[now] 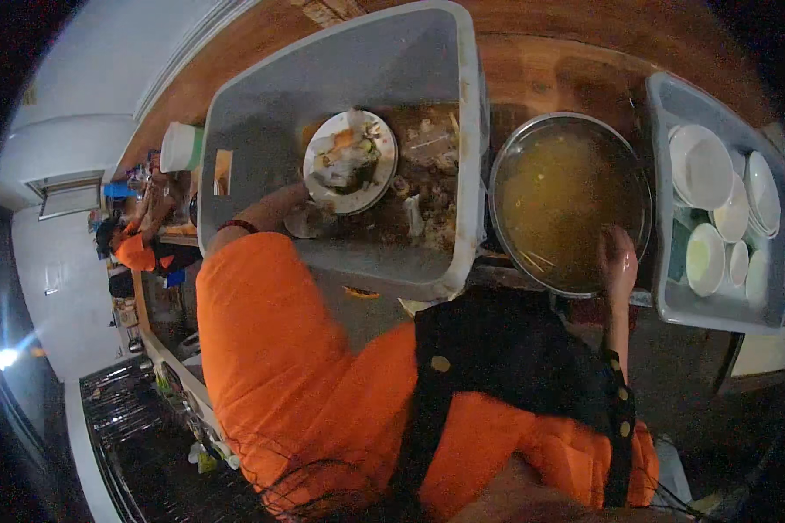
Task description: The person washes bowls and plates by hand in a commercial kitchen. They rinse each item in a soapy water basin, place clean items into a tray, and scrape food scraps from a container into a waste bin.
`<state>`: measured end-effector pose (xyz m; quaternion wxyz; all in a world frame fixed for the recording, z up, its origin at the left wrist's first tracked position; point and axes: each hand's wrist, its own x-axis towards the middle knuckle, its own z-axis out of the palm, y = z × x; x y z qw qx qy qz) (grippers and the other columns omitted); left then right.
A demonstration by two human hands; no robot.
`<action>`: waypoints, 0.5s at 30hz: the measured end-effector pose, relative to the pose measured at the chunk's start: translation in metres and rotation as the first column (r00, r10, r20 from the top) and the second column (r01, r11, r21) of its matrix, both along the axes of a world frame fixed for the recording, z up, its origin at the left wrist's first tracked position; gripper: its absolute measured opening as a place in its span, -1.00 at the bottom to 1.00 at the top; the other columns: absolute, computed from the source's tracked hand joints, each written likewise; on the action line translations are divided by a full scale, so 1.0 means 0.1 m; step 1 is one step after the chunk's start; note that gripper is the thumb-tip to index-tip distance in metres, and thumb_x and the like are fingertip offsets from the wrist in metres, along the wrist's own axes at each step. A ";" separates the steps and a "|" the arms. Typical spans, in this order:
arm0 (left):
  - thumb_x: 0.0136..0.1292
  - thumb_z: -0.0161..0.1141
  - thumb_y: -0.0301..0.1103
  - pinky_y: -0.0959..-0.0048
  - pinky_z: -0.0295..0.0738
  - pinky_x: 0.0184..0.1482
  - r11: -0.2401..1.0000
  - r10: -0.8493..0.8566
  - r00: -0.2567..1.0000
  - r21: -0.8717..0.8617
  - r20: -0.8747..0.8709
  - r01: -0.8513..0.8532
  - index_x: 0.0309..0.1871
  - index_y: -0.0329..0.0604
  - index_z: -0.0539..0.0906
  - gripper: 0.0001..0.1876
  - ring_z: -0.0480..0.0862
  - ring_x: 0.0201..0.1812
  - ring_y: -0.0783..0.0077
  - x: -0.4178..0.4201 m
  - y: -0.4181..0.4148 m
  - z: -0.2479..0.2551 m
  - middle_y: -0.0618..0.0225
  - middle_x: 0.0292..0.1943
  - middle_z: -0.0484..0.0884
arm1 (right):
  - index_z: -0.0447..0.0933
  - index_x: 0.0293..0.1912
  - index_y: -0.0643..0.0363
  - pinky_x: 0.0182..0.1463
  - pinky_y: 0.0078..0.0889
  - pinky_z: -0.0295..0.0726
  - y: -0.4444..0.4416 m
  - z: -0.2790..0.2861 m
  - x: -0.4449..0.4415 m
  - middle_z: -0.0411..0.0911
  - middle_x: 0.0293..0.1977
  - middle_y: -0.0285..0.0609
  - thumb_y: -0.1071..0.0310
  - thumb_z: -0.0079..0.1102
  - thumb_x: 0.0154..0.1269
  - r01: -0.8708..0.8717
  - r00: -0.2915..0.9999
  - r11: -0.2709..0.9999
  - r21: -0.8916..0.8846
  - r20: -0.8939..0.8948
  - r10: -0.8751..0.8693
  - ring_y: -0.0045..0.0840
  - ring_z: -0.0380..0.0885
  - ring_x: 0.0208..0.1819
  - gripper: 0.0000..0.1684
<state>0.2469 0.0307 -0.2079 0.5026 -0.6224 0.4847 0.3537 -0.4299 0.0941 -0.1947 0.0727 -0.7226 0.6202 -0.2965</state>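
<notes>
My left hand (297, 196) is at the left edge of a white plate (386, 186) and grips its rim; food scraps (347, 157) lie on the plate. The plate is over the inside of a large grey plastic bin (468, 131), whose bottom holds wet food waste (432, 144). My right hand (618, 258) is at the right side of a round metal basin (497, 216) of cloudy yellowish water, its fingertips at or just under the surface. Whether those fingers hold anything cannot be seen. A pair of thin sticks (536, 260) floats near the basin's lower left.
Right of the basin, a grey plastic tub (661, 261) holds white bowls (703, 167) and other white dishes. A white container (180, 147) stands left of the bin on the wooden counter (523, 72). Farther left, another person (137, 252) in orange reaches over the counter.
</notes>
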 end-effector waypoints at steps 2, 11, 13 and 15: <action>-0.01 -0.02 -0.11 0.33 0.39 -0.25 0.997 -0.055 0.998 -0.046 -0.011 0.055 -0.28 -0.25 0.49 -0.63 0.51 -0.33 0.26 -0.07 0.02 -0.09 0.13 -0.34 0.50 | 0.39 -0.24 0.22 -0.18 -0.36 0.42 0.00 0.07 0.03 0.43 -0.26 -0.04 0.47 0.11 -0.09 0.014 1.000 0.997 0.071 -0.022 -0.013 -0.24 0.42 -0.24 -0.70; -0.11 0.12 -0.25 0.30 0.40 -0.25 0.693 -0.302 0.927 -0.616 0.224 0.375 -0.34 -0.23 0.54 -0.72 0.52 -0.34 0.23 -0.05 -0.55 0.71 0.14 -0.36 0.53 | 0.40 -0.24 0.24 -0.16 -0.33 0.41 -0.02 0.09 0.01 0.40 -0.21 -0.02 0.41 0.05 -0.05 -0.003 0.999 0.993 0.117 -0.031 0.007 -0.20 0.40 -0.20 -0.72; -0.14 0.13 -0.29 0.31 0.43 -0.31 0.761 0.029 0.999 -0.648 0.041 0.004 -0.43 -0.25 0.56 -0.77 0.56 -0.41 0.23 -0.76 -0.76 1.33 0.12 -0.48 0.55 | 0.41 -0.26 0.24 -0.17 -0.34 0.42 0.00 0.06 0.00 0.40 -0.21 -0.02 0.44 0.08 -0.09 0.025 0.997 0.997 0.071 -0.080 -0.019 -0.20 0.40 -0.20 -0.71; -0.13 0.09 -0.27 0.31 0.43 -0.38 0.754 -0.031 0.999 -0.656 -0.042 -0.005 -0.50 -0.31 0.54 -0.76 0.55 -0.50 0.23 -1.16 -0.65 1.69 0.09 -0.58 0.53 | 0.40 -0.26 0.24 -0.16 -0.34 0.41 -0.02 0.03 0.00 0.40 -0.21 -0.02 0.46 0.10 -0.14 -0.006 0.998 0.997 0.078 -0.068 0.011 -0.21 0.39 -0.18 -0.69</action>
